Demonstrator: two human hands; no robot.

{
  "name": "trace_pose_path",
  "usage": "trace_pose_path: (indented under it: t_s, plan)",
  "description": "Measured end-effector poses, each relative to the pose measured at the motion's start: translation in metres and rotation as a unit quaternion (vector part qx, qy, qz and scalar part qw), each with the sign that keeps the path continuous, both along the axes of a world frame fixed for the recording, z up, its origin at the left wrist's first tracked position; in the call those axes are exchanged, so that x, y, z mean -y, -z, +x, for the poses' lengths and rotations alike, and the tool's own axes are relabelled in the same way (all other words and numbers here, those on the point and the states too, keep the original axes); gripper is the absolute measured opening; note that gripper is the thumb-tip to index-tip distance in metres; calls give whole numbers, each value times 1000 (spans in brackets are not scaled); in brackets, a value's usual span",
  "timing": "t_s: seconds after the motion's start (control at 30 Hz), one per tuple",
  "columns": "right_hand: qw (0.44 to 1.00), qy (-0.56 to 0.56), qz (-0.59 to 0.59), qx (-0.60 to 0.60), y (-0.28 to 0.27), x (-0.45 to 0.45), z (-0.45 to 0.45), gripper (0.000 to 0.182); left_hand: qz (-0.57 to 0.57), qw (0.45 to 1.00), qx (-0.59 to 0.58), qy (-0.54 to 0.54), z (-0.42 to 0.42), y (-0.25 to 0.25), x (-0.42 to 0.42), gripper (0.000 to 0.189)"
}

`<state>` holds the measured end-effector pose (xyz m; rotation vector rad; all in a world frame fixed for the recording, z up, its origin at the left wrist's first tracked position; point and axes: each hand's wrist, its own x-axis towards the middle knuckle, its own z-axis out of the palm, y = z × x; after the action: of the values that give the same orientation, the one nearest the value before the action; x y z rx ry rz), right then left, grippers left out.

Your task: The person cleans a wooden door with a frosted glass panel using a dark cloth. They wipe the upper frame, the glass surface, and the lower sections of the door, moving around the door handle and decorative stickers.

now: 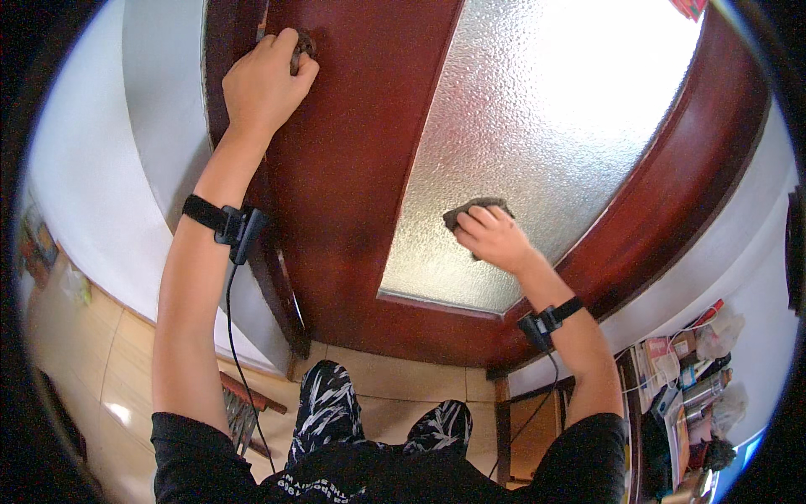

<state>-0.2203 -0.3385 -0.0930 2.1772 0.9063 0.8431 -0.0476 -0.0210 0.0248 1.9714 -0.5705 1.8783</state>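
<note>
A dark red wooden door (352,157) with a textured glass pane (504,138) stands before me. My right hand (491,233) presses a dark grey cloth (480,205) against the lower part of the glass, fingers bent over it. At the upper left, my left hand (267,79) is closed around the door's handle (303,51), close to the door's left edge; most of the handle is hidden by the fingers. Each forearm wears a black strap with a small device and a cable.
White wall (151,138) borders the door on the left. At lower right a shelf holds books (655,362), a metal flask (704,390), plastic bags (724,331) and cables. A wooden stool (242,409) stands by my left leg on the tiled floor (422,378).
</note>
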Motion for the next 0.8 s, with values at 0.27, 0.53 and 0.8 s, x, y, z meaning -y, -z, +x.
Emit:
trace_pose_path:
  t_s: [0.27, 0.53, 0.8]
  plan:
    - [922, 93, 178, 330, -231, 58, 12, 22, 4, 1000, 10, 7, -5, 1, 6, 14]
    - [879, 6, 243, 410, -201, -14, 46, 27, 4, 1000, 8, 5, -1, 3, 0, 15]
    - [1000, 5, 5, -1, -3, -25, 24, 12, 2, 999, -23, 47, 4, 7, 8, 18]
